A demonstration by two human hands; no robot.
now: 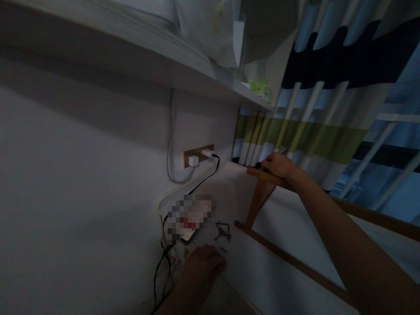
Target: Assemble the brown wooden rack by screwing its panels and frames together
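Gripping the top bar of the brown wooden frame, the right hand has its fingers curled over the bar. The left hand rests knuckles-up on the white surface. Small dark metal screws lie just beyond its fingertips. Whether they pinch anything cannot be told.

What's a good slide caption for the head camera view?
Right hand grips a wooden frame while left hand rests beside dark screws in a dim room.
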